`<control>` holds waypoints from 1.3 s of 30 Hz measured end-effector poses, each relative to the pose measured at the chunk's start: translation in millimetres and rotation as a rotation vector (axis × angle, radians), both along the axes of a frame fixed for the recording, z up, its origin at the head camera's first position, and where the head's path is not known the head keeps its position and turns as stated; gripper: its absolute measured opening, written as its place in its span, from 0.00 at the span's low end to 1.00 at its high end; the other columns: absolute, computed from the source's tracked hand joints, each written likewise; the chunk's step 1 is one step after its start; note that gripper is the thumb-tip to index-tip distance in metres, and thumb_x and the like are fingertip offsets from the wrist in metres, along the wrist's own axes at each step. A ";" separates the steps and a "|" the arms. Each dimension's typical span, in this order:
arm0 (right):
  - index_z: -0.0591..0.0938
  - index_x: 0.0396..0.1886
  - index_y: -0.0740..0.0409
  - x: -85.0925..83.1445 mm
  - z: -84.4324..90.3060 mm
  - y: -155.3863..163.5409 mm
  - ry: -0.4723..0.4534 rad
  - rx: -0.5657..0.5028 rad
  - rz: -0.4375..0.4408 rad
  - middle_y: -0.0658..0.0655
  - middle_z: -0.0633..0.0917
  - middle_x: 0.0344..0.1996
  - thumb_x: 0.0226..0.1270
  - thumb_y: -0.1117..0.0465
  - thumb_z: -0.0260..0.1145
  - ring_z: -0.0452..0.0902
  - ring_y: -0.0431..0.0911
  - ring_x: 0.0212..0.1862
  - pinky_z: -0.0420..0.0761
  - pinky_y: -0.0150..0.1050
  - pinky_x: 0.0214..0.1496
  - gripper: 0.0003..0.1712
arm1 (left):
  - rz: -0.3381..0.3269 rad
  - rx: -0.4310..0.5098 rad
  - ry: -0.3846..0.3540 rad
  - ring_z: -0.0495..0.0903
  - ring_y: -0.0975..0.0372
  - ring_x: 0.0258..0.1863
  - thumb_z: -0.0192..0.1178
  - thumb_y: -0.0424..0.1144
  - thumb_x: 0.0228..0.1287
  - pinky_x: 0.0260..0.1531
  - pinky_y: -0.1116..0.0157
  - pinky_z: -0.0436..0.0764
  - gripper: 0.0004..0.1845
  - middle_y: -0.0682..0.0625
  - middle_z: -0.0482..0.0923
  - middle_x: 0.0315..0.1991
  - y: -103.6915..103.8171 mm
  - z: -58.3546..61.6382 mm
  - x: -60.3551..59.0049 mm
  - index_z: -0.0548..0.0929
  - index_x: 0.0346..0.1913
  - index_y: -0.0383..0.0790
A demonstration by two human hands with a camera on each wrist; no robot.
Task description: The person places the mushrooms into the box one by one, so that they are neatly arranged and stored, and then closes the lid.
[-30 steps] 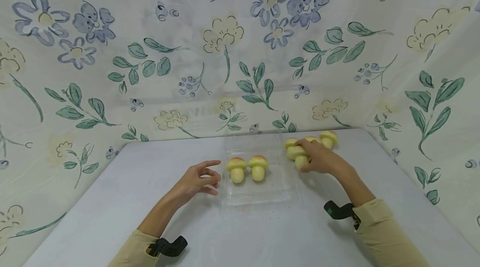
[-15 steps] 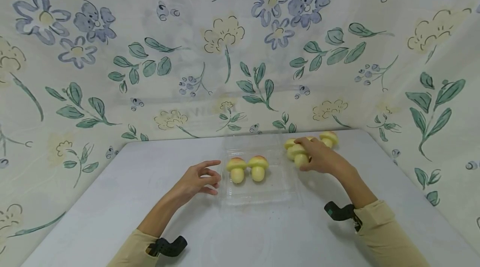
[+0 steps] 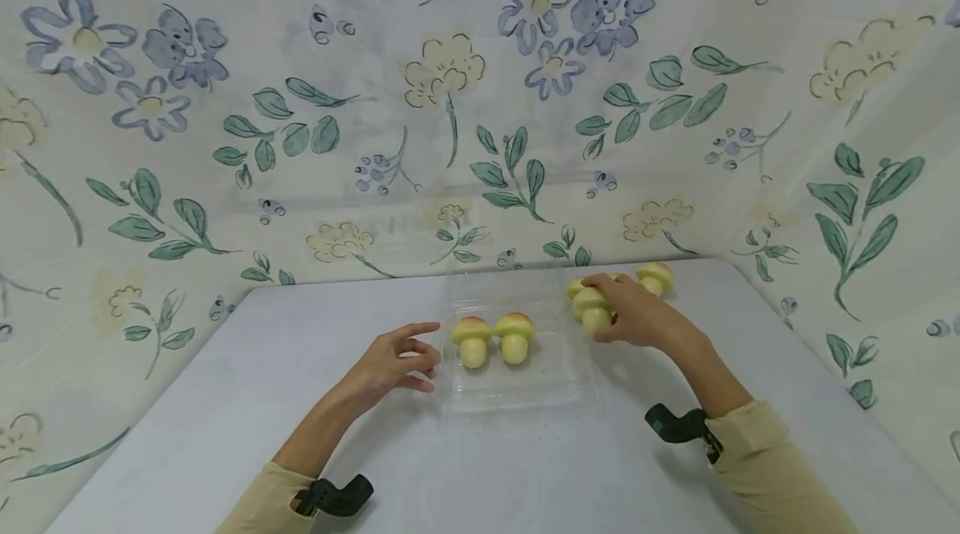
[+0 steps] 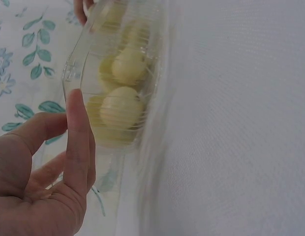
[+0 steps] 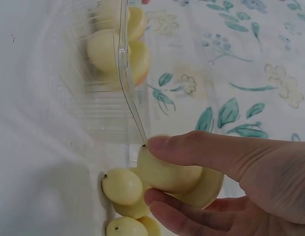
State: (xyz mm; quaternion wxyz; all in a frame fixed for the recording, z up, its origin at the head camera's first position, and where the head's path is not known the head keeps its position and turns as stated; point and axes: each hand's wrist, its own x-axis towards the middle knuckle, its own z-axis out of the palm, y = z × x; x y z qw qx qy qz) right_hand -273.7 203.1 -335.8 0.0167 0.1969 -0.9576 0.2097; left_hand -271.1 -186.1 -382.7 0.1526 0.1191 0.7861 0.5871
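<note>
With thumb and fingers, my right hand (image 3: 641, 316) grips a pale yellow toy mushroom (image 3: 595, 319), just right of the clear plastic box (image 3: 555, 380). The right wrist view shows the thumb over this mushroom's pale rounded stem (image 5: 167, 172), close to the box rim (image 5: 127, 83). Inside the box, two more mushrooms with reddish-topped caps lie side by side at the left, one mushroom (image 3: 473, 342) beside another mushroom (image 3: 515, 339). My left hand (image 3: 393, 361) stays at the box's left side, fingers loosely bent and holding nothing; its fingertips are right at the rim in the left wrist view.
Several more mushrooms lie behind and under my right hand, among them a mushroom (image 3: 657, 276) near the table's back right corner. The white table (image 3: 480, 476) meets a floral cloth (image 3: 450, 142) behind. Dark wrist cameras stick out from both sleeves.
My right hand has shifted very slightly left with the mushroom, whose stem tips a little more upright. The left hand and the two mushrooms in the box have not moved.
</note>
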 end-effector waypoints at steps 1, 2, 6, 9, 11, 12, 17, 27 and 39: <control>0.66 0.70 0.56 -0.3 0.5 -0.6 0.006 0.002 0.003 0.68 0.75 0.58 0.56 0.60 0.73 0.74 0.53 0.51 0.79 0.50 0.50 0.42 | 0.002 0.002 -0.001 0.82 0.59 0.36 0.63 0.32 0.65 0.37 0.60 0.89 0.37 0.42 0.77 0.44 -0.2 0.1 0.1 0.60 0.74 0.36; 0.66 0.70 0.56 -0.5 1.0 -1.2 0.009 0.003 0.005 0.68 0.75 0.57 0.56 0.60 0.73 0.74 0.53 0.51 0.79 0.50 0.50 0.42 | 0.005 0.005 -0.001 0.82 0.59 0.36 0.63 0.32 0.65 0.37 0.60 0.89 0.37 0.42 0.77 0.44 -0.5 0.2 0.1 0.60 0.74 0.36; 0.66 0.70 0.56 -0.8 5.0 -3.7 0.021 -0.002 0.011 0.66 0.77 0.53 0.55 0.60 0.73 0.73 0.52 0.48 0.78 0.47 0.47 0.42 | 0.010 0.003 0.002 0.82 0.59 0.36 0.63 0.32 0.64 0.37 0.60 0.89 0.37 0.42 0.77 0.44 -0.9 0.8 -0.1 0.61 0.74 0.36; 0.66 0.70 0.56 -0.9 8.3 -6.2 0.025 -0.002 0.009 0.63 0.78 0.51 0.55 0.60 0.73 0.72 0.51 0.47 0.77 0.43 0.45 0.42 | 0.010 -0.001 0.001 0.82 0.59 0.36 0.63 0.32 0.64 0.37 0.60 0.89 0.37 0.42 0.76 0.45 -0.9 0.9 -0.3 0.61 0.74 0.36; 0.66 0.70 0.56 -1.0 10.2 -8.2 0.028 0.003 0.010 0.62 0.78 0.50 0.55 0.59 0.73 0.72 0.50 0.46 0.77 0.42 0.44 0.43 | 0.011 -0.002 0.000 0.82 0.59 0.36 0.63 0.32 0.64 0.37 0.60 0.89 0.37 0.41 0.76 0.45 -1.0 0.9 -0.5 0.61 0.74 0.36; 0.66 0.70 0.56 -1.1 11.0 -9.5 0.029 0.003 0.010 0.62 0.79 0.49 0.55 0.59 0.73 0.72 0.50 0.46 0.76 0.42 0.44 0.43 | 0.011 -0.003 -0.001 0.82 0.59 0.36 0.63 0.32 0.64 0.37 0.60 0.89 0.37 0.41 0.76 0.45 -1.0 0.9 -0.5 0.61 0.74 0.36; 0.67 0.69 0.56 -1.6 12.7 -14.4 0.035 0.005 0.018 0.62 0.79 0.49 0.55 0.59 0.73 0.72 0.51 0.46 0.76 0.43 0.44 0.42 | 0.015 -0.010 0.000 0.82 0.59 0.36 0.63 0.32 0.64 0.37 0.60 0.89 0.36 0.41 0.76 0.45 -0.7 1.5 -0.5 0.61 0.74 0.36; 0.68 0.68 0.56 -4.3 10.7 -23.6 0.030 -0.006 0.053 0.62 0.79 0.50 0.56 0.60 0.74 0.73 0.49 0.45 0.78 0.42 0.45 0.40 | 0.008 -0.009 0.002 0.82 0.59 0.36 0.63 0.31 0.65 0.37 0.61 0.89 0.36 0.42 0.77 0.44 0.6 2.0 -0.2 0.61 0.74 0.35; 0.69 0.68 0.55 -5.8 6.8 -39.6 0.006 0.007 0.078 0.64 0.78 0.55 0.54 0.58 0.76 0.75 0.52 0.52 0.80 0.48 0.52 0.41 | -0.005 0.009 -0.007 0.82 0.59 0.36 0.63 0.32 0.65 0.37 0.61 0.89 0.37 0.43 0.77 0.44 -0.5 0.5 -0.3 0.60 0.74 0.35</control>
